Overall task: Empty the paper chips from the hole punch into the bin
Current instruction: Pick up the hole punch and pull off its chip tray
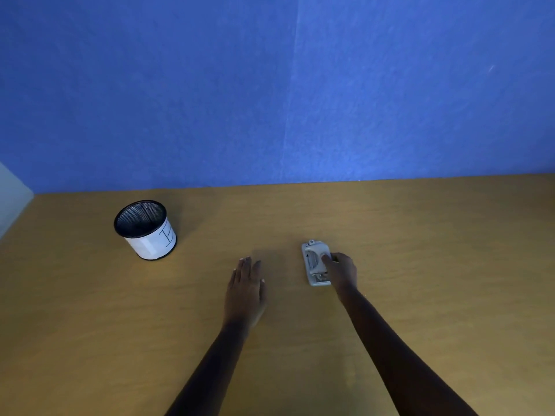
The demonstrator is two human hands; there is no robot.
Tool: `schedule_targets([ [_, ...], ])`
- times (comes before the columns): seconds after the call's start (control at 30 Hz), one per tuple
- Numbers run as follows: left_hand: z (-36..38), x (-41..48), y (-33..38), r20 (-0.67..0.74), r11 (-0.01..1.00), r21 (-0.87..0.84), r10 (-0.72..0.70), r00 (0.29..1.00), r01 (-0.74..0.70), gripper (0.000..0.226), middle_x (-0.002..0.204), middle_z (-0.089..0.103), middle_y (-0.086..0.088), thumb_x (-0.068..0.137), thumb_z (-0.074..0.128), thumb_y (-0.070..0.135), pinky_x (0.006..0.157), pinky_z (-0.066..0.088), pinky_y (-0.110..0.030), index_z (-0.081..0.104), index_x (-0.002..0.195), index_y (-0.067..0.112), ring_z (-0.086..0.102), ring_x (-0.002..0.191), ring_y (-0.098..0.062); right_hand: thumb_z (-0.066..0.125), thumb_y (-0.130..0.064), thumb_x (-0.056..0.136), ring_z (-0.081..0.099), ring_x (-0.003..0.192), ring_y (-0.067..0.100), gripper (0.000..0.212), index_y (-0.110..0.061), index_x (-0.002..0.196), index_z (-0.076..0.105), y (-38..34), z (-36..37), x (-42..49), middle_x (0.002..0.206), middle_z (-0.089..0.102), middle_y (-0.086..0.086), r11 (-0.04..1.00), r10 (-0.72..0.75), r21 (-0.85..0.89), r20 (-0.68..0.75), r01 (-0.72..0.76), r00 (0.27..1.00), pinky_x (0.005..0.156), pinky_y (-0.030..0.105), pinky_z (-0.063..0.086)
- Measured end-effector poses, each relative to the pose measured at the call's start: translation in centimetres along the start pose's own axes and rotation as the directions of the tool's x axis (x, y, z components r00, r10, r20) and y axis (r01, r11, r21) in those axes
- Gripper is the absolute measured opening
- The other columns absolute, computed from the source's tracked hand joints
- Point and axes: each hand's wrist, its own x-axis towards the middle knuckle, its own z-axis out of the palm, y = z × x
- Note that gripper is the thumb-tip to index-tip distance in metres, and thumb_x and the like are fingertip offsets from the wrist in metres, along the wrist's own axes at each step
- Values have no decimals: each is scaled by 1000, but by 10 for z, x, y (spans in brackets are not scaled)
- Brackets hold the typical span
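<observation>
A small grey hole punch [313, 261] lies flat on the wooden desk, right of centre. My right hand [341, 271] covers its right side, with the fingers curled over the lever. My left hand [247, 285] rests flat on the desk to the left of the punch, fingers together, holding nothing. The bin [145, 229] is a small black mesh cup with a white paper label, standing upright at the far left of the desk, well apart from both hands. No paper chips are visible.
The wooden desk [420, 265] runs back to a blue wall [270, 85]. A pale panel [12, 193] stands at the far left edge.
</observation>
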Motion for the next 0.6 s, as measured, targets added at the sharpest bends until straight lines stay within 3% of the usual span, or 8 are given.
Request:
schedule_targets([
  [0.1,-2,-3,0,-65,996,-87,14,998,-20,48,110,70,-16,77,34,25,77,57,-34,67,107,6,69,101,-29,51,-13,90,53,73,22,28,10,97,66,-4,1,-2,83,56,14,999,28,30,42,-29,999,50,26,33],
  [0.2,-5,-7,5,-79,936,-352,-30,996,0,47,142,44,-12,92,33,22,101,41,-29,42,136,6,47,129,-26,52,-13,91,50,58,18,27,-5,66,60,-7,8,-8,80,56,17,976,107,174,148,-133,983,54,26,39],
  [0.3,-13,-5,10,2,723,-684,-136,991,101,44,140,46,-11,94,42,16,95,37,-17,39,137,5,48,125,-22,50,-13,93,55,64,19,25,-8,70,58,-13,12,-19,76,59,11,826,182,448,363,-343,914,61,30,47],
  [0.37,-20,1,13,98,532,-825,-198,975,191,38,128,55,-16,95,44,9,81,41,-10,44,132,4,54,114,-22,46,-16,95,56,63,17,23,-9,77,58,-16,14,-25,73,58,5,744,165,508,489,-434,856,57,25,46],
  [0.47,-30,10,15,173,316,-918,-225,959,240,36,113,56,-9,95,42,6,75,43,-15,43,131,4,55,110,-28,40,-21,95,60,49,13,25,-11,81,59,-18,14,-31,59,62,1,670,128,521,621,-529,774,46,20,45],
  [0.6,-50,8,21,214,126,-965,-128,968,230,27,99,61,-4,96,44,13,62,54,-18,50,122,11,66,77,-7,29,-18,90,62,40,17,35,-1,82,59,-23,12,-36,51,65,8,600,59,517,732,-610,679,39,17,43],
])
